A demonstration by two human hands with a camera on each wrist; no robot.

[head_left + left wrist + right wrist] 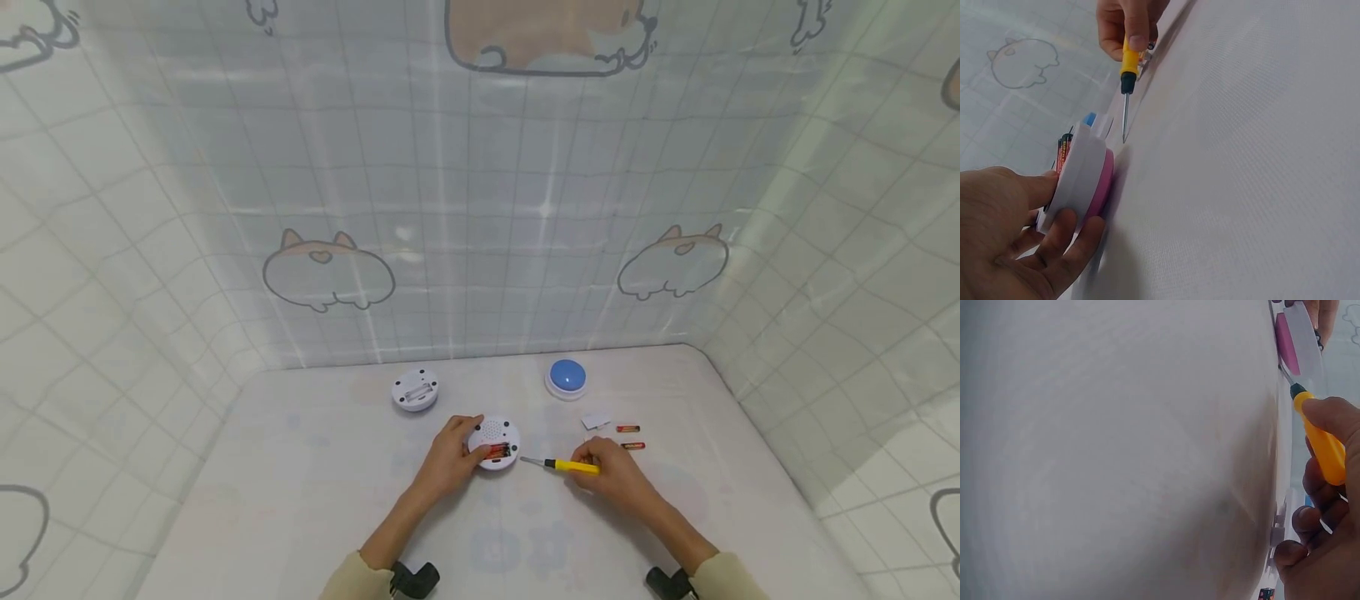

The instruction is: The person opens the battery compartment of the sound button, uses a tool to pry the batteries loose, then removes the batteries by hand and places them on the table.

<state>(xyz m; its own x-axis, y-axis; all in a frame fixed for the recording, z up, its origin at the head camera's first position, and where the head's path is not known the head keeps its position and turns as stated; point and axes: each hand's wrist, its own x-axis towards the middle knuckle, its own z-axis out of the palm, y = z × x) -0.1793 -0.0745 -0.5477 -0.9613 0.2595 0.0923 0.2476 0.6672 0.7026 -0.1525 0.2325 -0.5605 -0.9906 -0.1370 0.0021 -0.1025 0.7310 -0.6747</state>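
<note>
Against gridded sheeting (480,183), over a pale table (300,500), gripped a round white device (493,435) in the left hand (447,460), between thumb and fingers, with red batteries (499,451) beside the thumb. Pinched a yellow screwdriver (576,467) in the right hand (617,477), holding its tip just beside the device. Had loose batteries (628,428) and a blue-domed button (567,377) beyond the right grip, another white device (415,390) beyond the left.
</note>
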